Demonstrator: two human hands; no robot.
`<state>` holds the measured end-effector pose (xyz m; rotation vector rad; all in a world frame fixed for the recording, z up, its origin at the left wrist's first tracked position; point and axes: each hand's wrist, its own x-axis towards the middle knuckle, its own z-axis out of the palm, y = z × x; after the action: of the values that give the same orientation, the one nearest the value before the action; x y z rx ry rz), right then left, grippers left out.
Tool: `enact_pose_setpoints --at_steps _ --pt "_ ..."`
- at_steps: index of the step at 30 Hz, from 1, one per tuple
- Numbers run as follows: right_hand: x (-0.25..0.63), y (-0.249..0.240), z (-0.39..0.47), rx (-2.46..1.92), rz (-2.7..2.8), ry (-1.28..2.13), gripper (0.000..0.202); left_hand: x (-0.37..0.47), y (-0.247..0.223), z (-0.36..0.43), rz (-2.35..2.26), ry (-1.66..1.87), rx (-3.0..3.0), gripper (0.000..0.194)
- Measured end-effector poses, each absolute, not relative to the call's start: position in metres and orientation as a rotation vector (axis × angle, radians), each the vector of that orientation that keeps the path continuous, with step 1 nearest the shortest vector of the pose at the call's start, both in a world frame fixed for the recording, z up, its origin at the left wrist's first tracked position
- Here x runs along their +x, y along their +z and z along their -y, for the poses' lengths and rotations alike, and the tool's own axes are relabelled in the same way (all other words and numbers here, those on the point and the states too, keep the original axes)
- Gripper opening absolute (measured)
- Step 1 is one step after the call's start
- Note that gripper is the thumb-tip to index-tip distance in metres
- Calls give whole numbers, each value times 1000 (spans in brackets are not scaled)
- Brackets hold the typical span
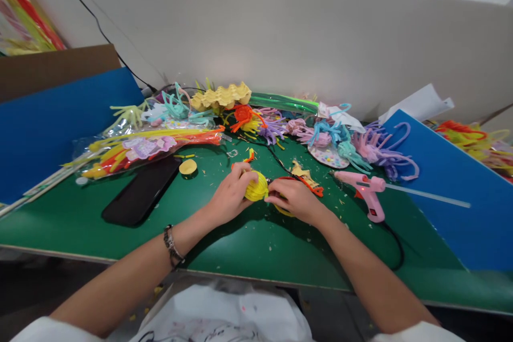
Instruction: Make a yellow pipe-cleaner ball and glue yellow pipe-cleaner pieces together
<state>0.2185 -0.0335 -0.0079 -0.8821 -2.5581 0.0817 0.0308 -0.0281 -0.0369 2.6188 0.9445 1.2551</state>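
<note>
Pinched between both hands was a yellow ball of wound pipe cleaner: the left hand was closed round its left side, and the right hand pressed fingertips to its right side, low over the green table. Far left of the grip, a bag of pipe cleaners lay unopened-looking, with a black phone below it and a yellow disc nearer the ball. Behind the grip, an egg carton and finished fuzzy shapes were heaped, so several pieces were judged done. Just under the right hand, scissors with red handles were partly hidden. Right of the grip, a pink glue gun was left lying. The ball looked tightly wound, yet no legs or trimmings were attached; the work on it was judged midway.
</note>
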Motion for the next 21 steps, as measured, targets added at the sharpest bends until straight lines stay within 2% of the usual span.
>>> enact_pose_setpoints --at_steps 5,9,11,17,21 --pt "216 -4 37 -803 2536 -149 40 30 -39 26 -861 1270 2627 33" --pt "219 -4 36 -795 2569 -163 41 30 -40 27 -765 1238 2709 26" --pt "221 -3 35 -807 2584 -28 39 30 -41 28 -744 1210 2733 24" --pt "221 0 36 -988 2430 708 28 32 -41 29 -778 1249 2742 24" --pt "218 0 37 -1048 2382 760 31 32 -41 28 -791 1323 2784 20"
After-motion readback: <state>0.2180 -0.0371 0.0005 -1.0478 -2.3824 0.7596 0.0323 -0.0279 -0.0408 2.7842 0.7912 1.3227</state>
